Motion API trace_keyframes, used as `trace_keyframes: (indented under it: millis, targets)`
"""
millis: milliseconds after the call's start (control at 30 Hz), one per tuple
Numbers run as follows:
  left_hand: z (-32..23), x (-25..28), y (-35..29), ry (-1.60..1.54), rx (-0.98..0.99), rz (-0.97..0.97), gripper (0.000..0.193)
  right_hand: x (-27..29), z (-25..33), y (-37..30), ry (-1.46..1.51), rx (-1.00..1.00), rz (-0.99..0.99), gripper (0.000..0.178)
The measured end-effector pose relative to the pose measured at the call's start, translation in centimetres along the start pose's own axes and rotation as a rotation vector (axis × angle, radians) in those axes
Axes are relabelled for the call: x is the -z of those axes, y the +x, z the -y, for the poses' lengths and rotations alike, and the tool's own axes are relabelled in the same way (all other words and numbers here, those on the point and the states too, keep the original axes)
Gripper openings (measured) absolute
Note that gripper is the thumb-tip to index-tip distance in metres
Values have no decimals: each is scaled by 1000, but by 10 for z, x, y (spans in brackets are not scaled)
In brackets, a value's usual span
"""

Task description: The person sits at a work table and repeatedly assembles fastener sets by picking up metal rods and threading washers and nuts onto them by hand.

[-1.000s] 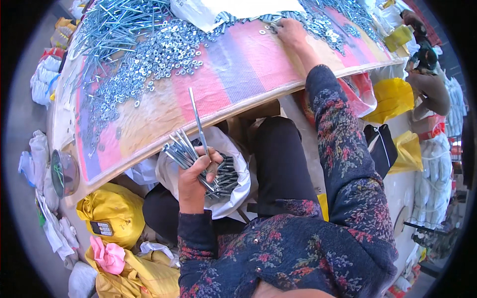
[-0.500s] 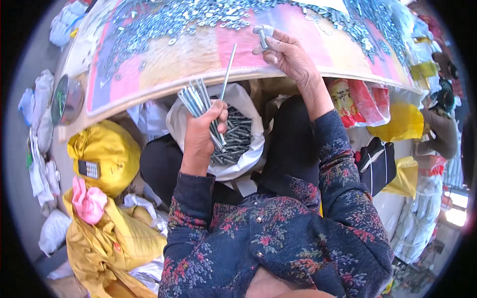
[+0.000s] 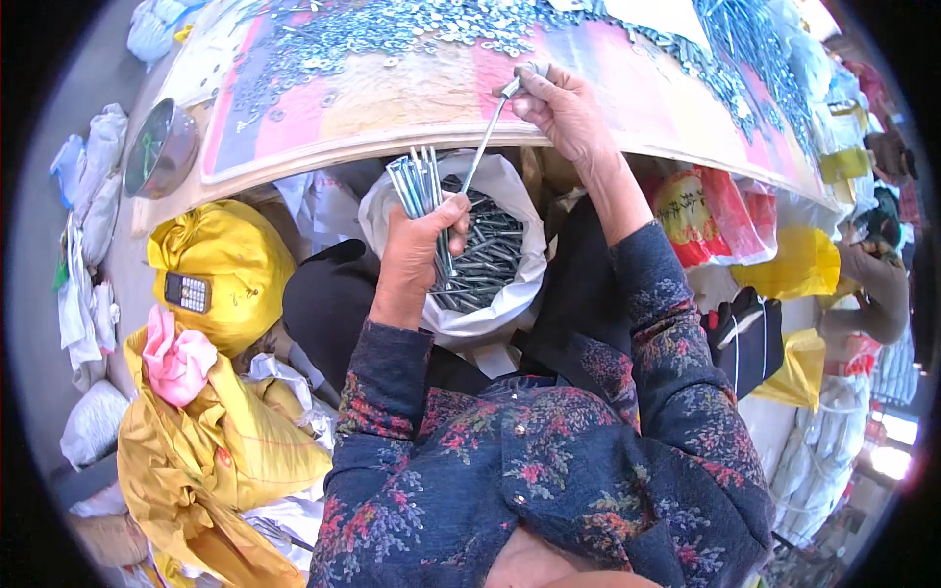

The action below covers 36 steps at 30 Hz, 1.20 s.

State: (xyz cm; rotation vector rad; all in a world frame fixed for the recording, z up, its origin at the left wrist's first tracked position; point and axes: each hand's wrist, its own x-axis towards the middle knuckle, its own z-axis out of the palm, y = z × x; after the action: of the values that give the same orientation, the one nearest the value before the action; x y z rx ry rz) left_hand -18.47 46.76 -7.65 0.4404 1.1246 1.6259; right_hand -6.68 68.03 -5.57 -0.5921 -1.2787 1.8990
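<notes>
My left hand is closed round a bundle of long thin metal rods, which stick up above the thumb. One longer rod slants up from it toward the table. My right hand, fingers pinched, holds a short metal sleeve at that rod's upper end; how far the rod goes in is too small to tell. Tape or a bandage seems to wrap a fingertip. Below the hands, between my knees, an open white sack holds many dark metal fasteners.
The table carries heaps of washers and, at right, long metal pieces. A bowl stands at its left corner. Yellow bags lie left, one bearing a phone. A red-and-white bag sits under the table's right side.
The sleeve in my right hand and the long rod's tip, apart before, now meet. The rod leans further right. The whole view has shifted slightly.
</notes>
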Motion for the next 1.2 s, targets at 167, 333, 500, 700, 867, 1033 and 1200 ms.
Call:
trace_keyframes:
  millis: [167, 333, 500, 700, 867, 1033, 1200]
  targets:
    - [-6, 5, -1, 36, -40, -42, 12, -42, -1, -10, -532, -159, 173, 19]
    - [-14, 23, -2, -5, -145, -201, 13, -88, -3, -17, -463, -177, 389, 21]
    - [-16, 52, -3, -422, -16, 26, 25, -113, -49, -48, -423, -79, 451, 19]
    - [-26, 61, -8, -531, -12, 253, 23, -118, -9, 5, -785, 25, 414, 35]
    - [-25, 61, 0, -526, -4, 46, 20, -108, -51, 95, -1524, 757, 34, 28]
    - [-27, 56, 11, -481, 50, 2, 21, -109, -64, 112, -1650, 821, -73, 22]
    - [-26, 39, 10, -334, -27, -81, 14, -107, -49, 75, -906, 382, -72, 28]
